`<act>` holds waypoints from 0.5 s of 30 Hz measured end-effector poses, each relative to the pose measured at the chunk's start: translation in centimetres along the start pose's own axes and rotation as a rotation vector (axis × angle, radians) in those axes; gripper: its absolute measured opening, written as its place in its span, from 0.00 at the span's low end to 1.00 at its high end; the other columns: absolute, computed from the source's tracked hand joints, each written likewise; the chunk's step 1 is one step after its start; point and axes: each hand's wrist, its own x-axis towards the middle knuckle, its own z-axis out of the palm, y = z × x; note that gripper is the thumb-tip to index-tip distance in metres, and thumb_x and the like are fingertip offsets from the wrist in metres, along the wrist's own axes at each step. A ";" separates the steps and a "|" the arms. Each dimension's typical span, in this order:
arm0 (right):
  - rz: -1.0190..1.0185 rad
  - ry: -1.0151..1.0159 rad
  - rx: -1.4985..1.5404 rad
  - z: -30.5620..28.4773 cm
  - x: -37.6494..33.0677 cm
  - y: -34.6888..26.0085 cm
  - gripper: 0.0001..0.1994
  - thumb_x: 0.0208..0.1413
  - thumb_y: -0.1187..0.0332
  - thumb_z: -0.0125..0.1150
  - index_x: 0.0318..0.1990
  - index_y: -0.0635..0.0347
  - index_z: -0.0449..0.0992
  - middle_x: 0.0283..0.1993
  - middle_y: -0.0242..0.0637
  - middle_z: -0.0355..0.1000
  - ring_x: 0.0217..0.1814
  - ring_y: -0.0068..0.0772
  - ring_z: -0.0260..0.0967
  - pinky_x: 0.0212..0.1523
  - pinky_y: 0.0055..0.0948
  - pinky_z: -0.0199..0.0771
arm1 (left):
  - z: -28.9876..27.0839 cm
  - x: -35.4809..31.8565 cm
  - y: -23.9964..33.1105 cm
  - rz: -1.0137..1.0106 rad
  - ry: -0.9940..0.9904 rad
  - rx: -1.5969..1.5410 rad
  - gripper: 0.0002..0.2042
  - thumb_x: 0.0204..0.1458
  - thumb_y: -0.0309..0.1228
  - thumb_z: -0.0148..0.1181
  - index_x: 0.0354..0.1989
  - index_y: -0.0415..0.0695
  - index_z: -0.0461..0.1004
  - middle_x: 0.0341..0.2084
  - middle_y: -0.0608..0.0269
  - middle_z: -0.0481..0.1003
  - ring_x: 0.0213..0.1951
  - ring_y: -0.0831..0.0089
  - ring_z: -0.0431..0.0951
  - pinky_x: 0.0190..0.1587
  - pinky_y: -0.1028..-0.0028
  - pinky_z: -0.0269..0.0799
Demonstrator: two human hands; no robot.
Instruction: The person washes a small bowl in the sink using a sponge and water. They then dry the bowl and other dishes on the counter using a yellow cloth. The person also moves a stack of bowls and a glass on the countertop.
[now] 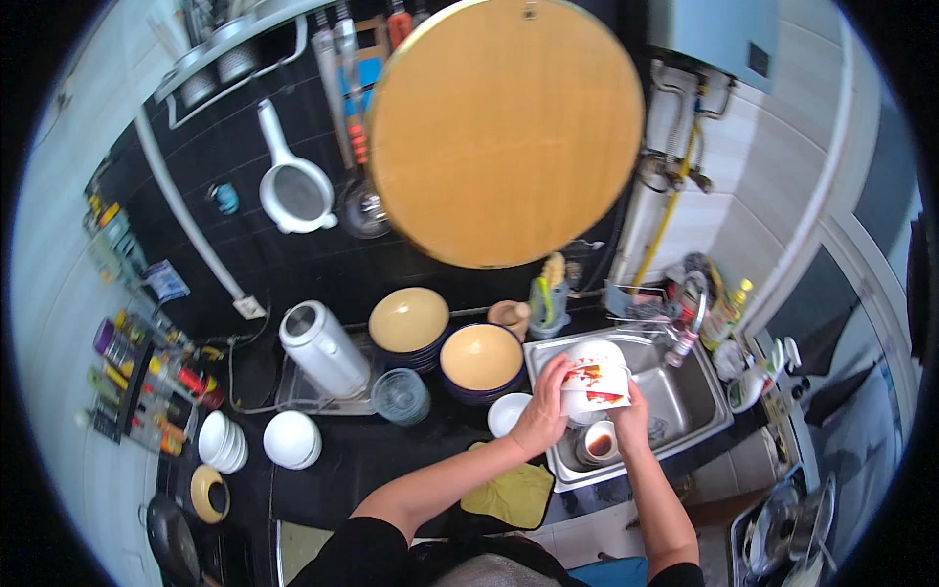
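Over the left part of the steel sink, I hold a white bowl with red and orange patterning on its side. My left hand grips it from the left, thumb near the top. On the right, my right hand has its fingers against the lower rim. More white dishware shows just behind the bowl; whether it is a separate piece I cannot tell. Below my hands, a white cup with a dark brown inside stands in the sink. A small white dish lies left of the sink.
A yellow-green cloth lies on the counter's front edge. Left of the sink are cream-lined bowls, a glass bowl, a white kettle and stacked white bowls. The faucet rises behind the sink.
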 end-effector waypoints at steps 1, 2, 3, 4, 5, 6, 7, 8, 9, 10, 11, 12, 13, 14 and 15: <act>0.071 -0.038 0.019 1.1 -1.0 -0.6 0.21 0.39 0.85 0.54 0.45 0.65 0.68 0.40 0.32 0.70 0.40 0.21 0.66 0.41 0.20 0.65 | -0.9 -1.3 0.1 -0.079 0.008 -0.042 0.33 0.33 0.13 0.45 0.55 0.37 0.46 0.53 0.43 0.49 0.56 0.49 0.51 0.58 0.63 0.48; 0.137 -0.059 0.030 2.0 -1.9 -1.0 0.22 0.36 0.85 0.56 0.44 0.65 0.69 0.38 0.32 0.70 0.39 0.21 0.66 0.41 0.20 0.66 | -1.6 -2.4 0.2 -0.152 0.017 -0.049 0.33 0.33 0.13 0.45 0.55 0.36 0.46 0.53 0.43 0.49 0.57 0.49 0.51 0.58 0.64 0.48; 0.138 -0.110 -0.044 2.7 -2.3 -0.2 0.21 0.36 0.85 0.57 0.43 0.64 0.69 0.37 0.32 0.71 0.38 0.22 0.67 0.40 0.21 0.66 | -2.6 -3.5 0.0 -0.205 0.031 -0.071 0.33 0.33 0.13 0.45 0.55 0.36 0.46 0.54 0.43 0.49 0.57 0.49 0.50 0.58 0.63 0.47; 0.137 -0.155 -0.117 3.5 -2.7 0.3 0.20 0.35 0.84 0.58 0.42 0.63 0.70 0.36 0.33 0.71 0.37 0.23 0.68 0.39 0.22 0.67 | -3.6 -4.7 -0.1 -0.255 0.042 -0.097 0.33 0.34 0.14 0.45 0.55 0.36 0.46 0.54 0.43 0.49 0.57 0.48 0.50 0.59 0.63 0.47; 0.169 -0.203 -0.060 4.9 -3.4 0.3 0.20 0.34 0.83 0.60 0.41 0.64 0.70 0.37 0.32 0.72 0.37 0.22 0.68 0.39 0.22 0.67 | -4.4 -6.2 -0.8 -0.359 0.062 -0.100 0.31 0.36 0.15 0.44 0.54 0.36 0.46 0.52 0.44 0.51 0.56 0.50 0.52 0.58 0.64 0.47; 0.229 -0.231 -0.076 6.3 -4.0 0.5 0.20 0.35 0.82 0.60 0.42 0.64 0.70 0.36 0.33 0.72 0.36 0.22 0.68 0.40 0.21 0.67 | -5.4 -7.4 -1.1 -0.409 0.082 -0.140 0.30 0.36 0.15 0.43 0.54 0.36 0.46 0.52 0.44 0.52 0.56 0.51 0.52 0.58 0.65 0.47; 0.244 -0.290 -0.121 7.5 -4.5 0.8 0.20 0.35 0.82 0.60 0.42 0.64 0.70 0.37 0.33 0.72 0.36 0.22 0.68 0.40 0.21 0.67 | -6.6 -8.6 -1.5 -0.459 0.102 -0.182 0.30 0.37 0.15 0.43 0.54 0.36 0.47 0.51 0.44 0.52 0.55 0.53 0.53 0.58 0.65 0.48; 0.253 -0.339 -0.166 8.4 -4.9 1.0 0.21 0.36 0.81 0.60 0.43 0.64 0.70 0.37 0.33 0.72 0.37 0.22 0.68 0.40 0.21 0.67 | -7.6 -9.5 -1.7 -0.498 0.117 -0.228 0.29 0.38 0.16 0.43 0.54 0.36 0.47 0.50 0.45 0.53 0.55 0.54 0.54 0.58 0.66 0.48; 0.268 -0.374 -0.158 9.2 -5.4 1.3 0.21 0.36 0.81 0.60 0.44 0.64 0.69 0.37 0.34 0.71 0.37 0.22 0.68 0.40 0.21 0.67 | -8.3 -10.6 -2.1 -0.560 0.127 -0.250 0.28 0.39 0.17 0.42 0.54 0.36 0.47 0.49 0.45 0.54 0.54 0.56 0.55 0.57 0.67 0.49; 0.287 -0.415 -0.150 10.3 -5.8 1.6 0.22 0.36 0.81 0.60 0.45 0.64 0.69 0.37 0.34 0.71 0.37 0.22 0.68 0.40 0.22 0.67 | -9.1 -11.9 -2.8 -0.626 0.141 -0.270 0.27 0.40 0.18 0.42 0.54 0.36 0.47 0.48 0.46 0.55 0.54 0.57 0.56 0.57 0.68 0.49; 0.320 -0.456 -0.171 11.5 -6.2 1.8 0.22 0.37 0.79 0.61 0.46 0.64 0.68 0.37 0.34 0.71 0.37 0.22 0.68 0.40 0.21 0.67 | -10.0 -13.2 -3.6 -0.664 0.156 -0.292 0.27 0.40 0.19 0.42 0.54 0.36 0.48 0.47 0.46 0.56 0.53 0.58 0.57 0.56 0.68 0.51; 0.322 -0.523 -0.225 12.2 -6.4 2.9 0.22 0.38 0.77 0.62 0.46 0.65 0.68 0.38 0.35 0.71 0.36 0.22 0.68 0.40 0.21 0.67 | -10.7 -14.3 -4.1 -0.722 0.201 -0.274 0.28 0.38 0.19 0.44 0.53 0.37 0.50 0.45 0.50 0.60 0.50 0.62 0.61 0.54 0.69 0.54; 0.328 -0.566 -0.283 13.1 -6.7 3.3 0.22 0.39 0.76 0.62 0.46 0.65 0.68 0.38 0.36 0.71 0.37 0.22 0.68 0.40 0.21 0.67 | -11.4 -15.5 -4.9 -0.778 0.215 -0.294 0.27 0.37 0.19 0.44 0.52 0.37 0.52 0.44 0.49 0.61 0.50 0.60 0.61 0.53 0.69 0.55; 0.332 -0.601 -0.341 14.0 -7.1 3.5 0.22 0.40 0.75 0.62 0.46 0.65 0.68 0.38 0.36 0.71 0.37 0.22 0.68 0.40 0.21 0.68 | -11.8 -16.6 -5.6 -0.830 0.223 -0.316 0.26 0.36 0.19 0.43 0.50 0.36 0.53 0.43 0.47 0.62 0.49 0.58 0.62 0.53 0.68 0.56; 0.325 -0.642 -0.337 14.6 -7.3 4.5 0.22 0.41 0.73 0.62 0.48 0.66 0.67 0.38 0.37 0.71 0.38 0.21 0.68 0.41 0.21 0.67 | -12.2 -17.6 -6.2 -0.844 0.252 -0.300 0.25 0.35 0.19 0.44 0.49 0.35 0.55 0.42 0.48 0.64 0.48 0.58 0.64 0.51 0.69 0.58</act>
